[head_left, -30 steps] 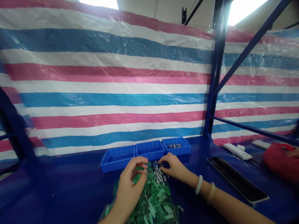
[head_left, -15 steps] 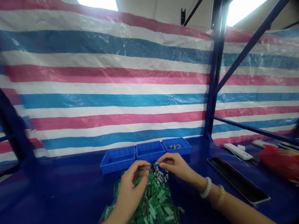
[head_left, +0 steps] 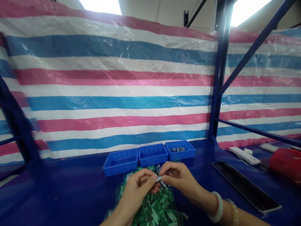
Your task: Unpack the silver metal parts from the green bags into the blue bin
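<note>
A small silvery metal part [head_left: 159,179] sits between the fingertips of both hands. My left hand [head_left: 140,185] pinches its near side with thumb and curled fingers. From the other side, my right hand [head_left: 180,177], with a white bracelet on the wrist, closes its thumb and forefinger on it. Below the hands lies a heap of green plastic packets [head_left: 156,205] with pale strips and thin metal pieces among them. Loose silvery metal parts [head_left: 162,184] lie just behind the fingers, partly hidden by them.
Three blue bins stand behind the hands: a left bin [head_left: 120,171], a middle bin [head_left: 153,161] and a right bin [head_left: 185,154] holding small metal parts. To the right lie a dark phone-like slab [head_left: 246,186], a white device [head_left: 244,156] and a red bag [head_left: 285,164] on the blue tabletop [head_left: 58,188].
My hands have come together and slightly lower. The right hand has left the pile of metal parts, and a silvery part now shows between both hands' fingertips. The view has shifted slightly.
</note>
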### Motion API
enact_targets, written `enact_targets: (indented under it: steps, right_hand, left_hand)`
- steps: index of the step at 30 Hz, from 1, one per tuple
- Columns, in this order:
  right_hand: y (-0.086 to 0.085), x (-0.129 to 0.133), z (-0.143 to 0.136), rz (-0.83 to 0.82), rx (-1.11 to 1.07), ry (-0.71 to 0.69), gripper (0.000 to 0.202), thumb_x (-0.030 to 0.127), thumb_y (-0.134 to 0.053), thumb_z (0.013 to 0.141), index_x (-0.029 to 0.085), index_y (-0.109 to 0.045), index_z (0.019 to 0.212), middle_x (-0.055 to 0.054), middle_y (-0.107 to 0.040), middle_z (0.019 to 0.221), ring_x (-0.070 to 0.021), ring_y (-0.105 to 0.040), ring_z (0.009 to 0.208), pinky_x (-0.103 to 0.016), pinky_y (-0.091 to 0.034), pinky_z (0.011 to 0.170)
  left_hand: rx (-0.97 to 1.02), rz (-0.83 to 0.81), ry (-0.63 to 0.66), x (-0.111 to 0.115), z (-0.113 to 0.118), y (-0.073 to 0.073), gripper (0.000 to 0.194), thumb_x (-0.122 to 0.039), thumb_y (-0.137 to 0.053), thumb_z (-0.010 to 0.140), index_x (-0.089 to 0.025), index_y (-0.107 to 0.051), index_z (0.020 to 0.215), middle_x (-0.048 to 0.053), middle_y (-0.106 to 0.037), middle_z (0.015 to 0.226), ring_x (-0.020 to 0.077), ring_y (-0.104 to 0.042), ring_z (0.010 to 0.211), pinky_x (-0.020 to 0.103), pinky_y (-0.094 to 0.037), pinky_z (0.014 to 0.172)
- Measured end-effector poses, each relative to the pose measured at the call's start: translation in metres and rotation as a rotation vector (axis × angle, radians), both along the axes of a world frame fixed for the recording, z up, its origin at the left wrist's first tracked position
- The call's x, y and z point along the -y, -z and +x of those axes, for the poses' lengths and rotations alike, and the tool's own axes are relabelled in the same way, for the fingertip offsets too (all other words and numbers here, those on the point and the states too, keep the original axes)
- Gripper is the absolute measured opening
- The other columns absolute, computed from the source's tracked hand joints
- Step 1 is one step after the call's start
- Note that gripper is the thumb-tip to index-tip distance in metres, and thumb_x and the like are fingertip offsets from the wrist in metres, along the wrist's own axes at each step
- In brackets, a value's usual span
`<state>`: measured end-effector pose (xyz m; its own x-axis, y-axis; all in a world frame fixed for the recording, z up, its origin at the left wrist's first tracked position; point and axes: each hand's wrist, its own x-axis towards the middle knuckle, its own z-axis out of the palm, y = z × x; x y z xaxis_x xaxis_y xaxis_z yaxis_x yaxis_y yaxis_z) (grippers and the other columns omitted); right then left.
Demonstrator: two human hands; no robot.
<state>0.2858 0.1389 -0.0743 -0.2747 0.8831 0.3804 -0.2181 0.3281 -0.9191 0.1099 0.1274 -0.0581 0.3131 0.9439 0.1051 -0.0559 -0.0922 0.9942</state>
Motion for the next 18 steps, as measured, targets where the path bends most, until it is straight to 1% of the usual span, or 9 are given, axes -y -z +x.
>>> enact_targets:
  steps: [2,5,6,8,10,12,16,18]
  right_hand:
    - [0.0,0.001,0.0,-0.028,-0.027,0.007,0.024,0.036,-0.08,0.069,0.018,-0.07,0.08,0.0,-0.063,0.074,-0.0125,-0.054,0.066,-0.023,-0.042,0.062]
    - [0.002,0.0,0.001,-0.052,-0.078,0.019,0.023,0.04,-0.073,0.075,0.018,-0.071,0.084,-0.002,-0.063,0.077,-0.0147,-0.055,0.072,-0.025,-0.044,0.069]
    - [0.003,0.0,0.0,-0.063,-0.089,0.007,0.024,0.041,-0.071,0.078,0.018,-0.071,0.082,-0.002,-0.063,0.075,-0.0152,-0.055,0.072,-0.026,-0.044,0.069]
    - [0.006,0.001,-0.002,-0.106,-0.097,-0.062,0.028,0.044,-0.065,0.081,0.017,-0.07,0.074,-0.002,-0.06,0.069,-0.0159,-0.055,0.068,-0.027,-0.044,0.068]
    - [0.009,0.002,-0.005,-0.148,-0.088,-0.144,0.034,0.047,-0.061,0.082,0.018,-0.068,0.067,-0.002,-0.059,0.065,-0.0161,-0.055,0.065,-0.028,-0.044,0.067]
    - [0.011,0.004,-0.007,-0.151,-0.048,-0.169,0.037,0.048,-0.059,0.083,0.018,-0.066,0.064,-0.001,-0.059,0.062,-0.0157,-0.055,0.062,-0.028,-0.044,0.066]
    - [0.009,0.004,-0.006,-0.08,0.111,-0.082,0.04,0.048,-0.06,0.084,0.017,-0.065,0.059,0.0,-0.058,0.056,-0.0131,-0.053,0.057,-0.025,-0.042,0.06]
    - [0.007,0.003,-0.005,-0.044,0.156,-0.016,0.04,0.048,-0.061,0.082,0.017,-0.064,0.057,0.001,-0.058,0.055,-0.0124,-0.052,0.055,-0.024,-0.041,0.058]
  left_hand:
    - [0.014,0.015,0.003,-0.001,-0.001,0.001,0.025,-0.041,-0.072,0.074,-0.017,-0.067,0.075,0.0,-0.068,0.064,0.013,-0.061,0.061,0.023,-0.048,0.063]
    - [0.007,0.061,-0.032,-0.001,-0.004,0.002,0.02,-0.035,-0.074,0.073,-0.017,-0.067,0.08,0.002,-0.069,0.074,0.0149,-0.063,0.071,0.025,-0.048,0.068]
    - [-0.002,0.079,-0.043,-0.001,-0.004,0.001,0.02,-0.033,-0.075,0.072,-0.018,-0.066,0.082,0.003,-0.07,0.078,0.0163,-0.064,0.075,0.026,-0.048,0.07]
    - [-0.01,0.113,-0.047,0.0,-0.004,0.0,0.02,-0.03,-0.076,0.07,-0.018,-0.065,0.083,0.004,-0.069,0.083,0.0191,-0.065,0.081,0.028,-0.049,0.072]
    - [0.0,0.147,-0.028,0.0,-0.003,-0.002,0.019,-0.026,-0.076,0.068,-0.018,-0.063,0.08,0.004,-0.067,0.081,0.0206,-0.064,0.082,0.029,-0.05,0.072]
    - [0.031,0.183,-0.001,0.001,-0.001,-0.002,0.018,-0.022,-0.075,0.066,-0.019,-0.062,0.079,0.002,-0.063,0.08,0.0206,-0.064,0.081,0.03,-0.052,0.069]
    - [0.018,0.239,0.043,0.002,0.002,0.0,0.015,-0.017,-0.07,0.071,-0.021,-0.062,0.084,0.001,-0.06,0.081,0.0182,-0.064,0.075,0.03,-0.054,0.068]
    - [-0.029,0.292,0.008,0.004,0.002,0.002,0.015,-0.016,-0.068,0.072,-0.021,-0.063,0.086,0.002,-0.06,0.085,0.0185,-0.064,0.079,0.029,-0.054,0.071]
